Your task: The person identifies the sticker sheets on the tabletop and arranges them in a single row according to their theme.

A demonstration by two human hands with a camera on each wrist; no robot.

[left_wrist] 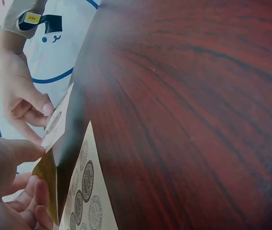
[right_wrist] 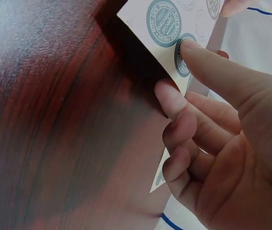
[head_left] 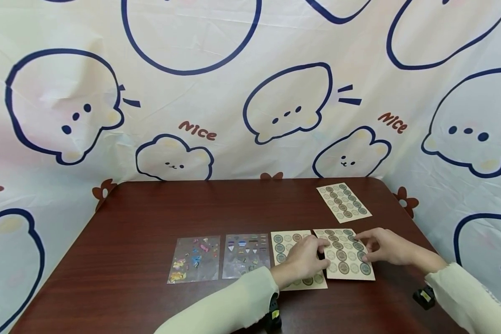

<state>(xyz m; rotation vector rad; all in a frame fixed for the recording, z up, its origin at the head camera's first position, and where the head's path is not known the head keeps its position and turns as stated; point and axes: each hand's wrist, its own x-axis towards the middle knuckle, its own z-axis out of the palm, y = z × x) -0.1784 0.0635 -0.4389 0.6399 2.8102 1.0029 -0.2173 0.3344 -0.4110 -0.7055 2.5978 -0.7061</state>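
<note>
A cream sheet of round stickers point(head_left: 342, 256) is held between both hands, slightly raised off the table. My left hand point(head_left: 301, 258) pinches its left edge, thumb on the printed face and curled fingers behind, as the left wrist view shows. At the opposite edge, my right hand point(head_left: 388, 247) grips it; in the right wrist view the thumb point(right_wrist: 208, 64) presses on a grey-green round label and the fingers curl behind. Under the left hand lies another sticker sheet point(head_left: 279, 239), partly covered by the hand and wrist.
Two clear sheets lie to the left, one with colourful small stickers point(head_left: 197, 259) and one with small badge-like shapes point(head_left: 246, 256). A further round-sticker sheet point(head_left: 344, 202) lies at the back right of the brown table point(head_left: 129, 260). A patterned cloth point(head_left: 225, 102) hangs behind.
</note>
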